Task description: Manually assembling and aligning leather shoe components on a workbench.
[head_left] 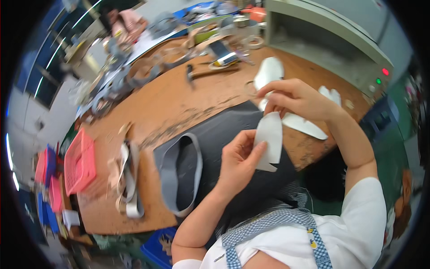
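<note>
My left hand [239, 161] pinches a white, curved flat piece [270, 139], with a notch in its lower end, between thumb and fingers. My right hand [298, 98] is bent over the top of the piece, its lower fingertips closed at the upper edge and its index finger reaching out above. Under both hands lies a dark grey sheet [239, 121] on the table edge and my lap. A grey band in a loop [197, 179] stands on the sheet to the left. More white pieces [304, 126] lie beyond and beside my right hand.
A hammer [210, 71] lies at the back of the wooden table [148, 103]. Beige and white strips [130, 179] and a pink basket [80, 161] are at the left. A grey machine with lit buttons [331, 45] stands at back right. Another person [127, 27] sits far left.
</note>
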`<state>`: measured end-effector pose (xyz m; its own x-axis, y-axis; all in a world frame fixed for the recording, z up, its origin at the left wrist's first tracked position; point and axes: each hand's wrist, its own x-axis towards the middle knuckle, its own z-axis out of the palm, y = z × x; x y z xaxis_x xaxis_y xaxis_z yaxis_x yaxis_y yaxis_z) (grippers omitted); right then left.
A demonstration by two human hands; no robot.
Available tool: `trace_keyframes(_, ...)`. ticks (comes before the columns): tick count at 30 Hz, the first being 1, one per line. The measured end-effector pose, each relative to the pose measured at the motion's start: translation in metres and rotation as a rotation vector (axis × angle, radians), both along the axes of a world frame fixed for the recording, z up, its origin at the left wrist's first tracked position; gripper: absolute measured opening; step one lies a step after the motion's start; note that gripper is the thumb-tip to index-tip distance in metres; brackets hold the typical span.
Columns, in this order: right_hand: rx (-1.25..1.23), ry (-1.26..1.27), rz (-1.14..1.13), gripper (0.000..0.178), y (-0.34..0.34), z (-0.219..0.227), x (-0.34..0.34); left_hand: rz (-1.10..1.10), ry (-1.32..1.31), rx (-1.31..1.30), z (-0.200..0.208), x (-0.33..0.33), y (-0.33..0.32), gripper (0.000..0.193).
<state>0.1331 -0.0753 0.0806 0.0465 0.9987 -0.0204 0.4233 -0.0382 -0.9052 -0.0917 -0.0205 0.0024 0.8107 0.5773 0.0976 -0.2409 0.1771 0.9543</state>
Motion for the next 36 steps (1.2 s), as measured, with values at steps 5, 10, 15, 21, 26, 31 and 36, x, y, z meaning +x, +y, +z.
trace_keyframes(5, -0.115, 0.518, 0.083, 0.062, -0.026, -0.078, -0.072, 0.154, 0.062, -0.087, -0.001, -0.065, -0.022, 0.023)
trace_keyframes(10, -0.156, 0.726, 0.088, 0.060, -0.031, -0.125, -0.123, 0.282, 0.180, -0.067, -0.013, -0.111, -0.037, 0.026)
trace_keyframes(15, -0.134, 0.554, 0.074, 0.057, -0.037, -0.126, -0.123, 0.439, 0.196, 0.015, -0.014, -0.121, -0.036, 0.022)
trace_keyframes(21, -0.584, 1.136, 0.131, 0.077, -0.046, -0.124, -0.146, 0.386, -0.012, 0.622, -0.018, -0.120, -0.029, 0.032)
trace_keyframes(26, -0.391, 1.103, -0.026, 0.032, -0.024, -0.142, -0.158, 0.314, 0.134, 0.849, -0.028, -0.136, -0.034, 0.039)
trace_keyframes(31, -0.235, 0.896, -0.061, 0.028, -0.018, -0.140, -0.160, 0.362, 0.251, 0.852, -0.040, -0.149, -0.037, 0.036)
trace_keyframes(36, -0.223, 0.394, -0.082, 0.025, -0.018, -0.133, -0.156, 0.431, 0.149, 0.715, -0.032, -0.155, -0.041, 0.036)
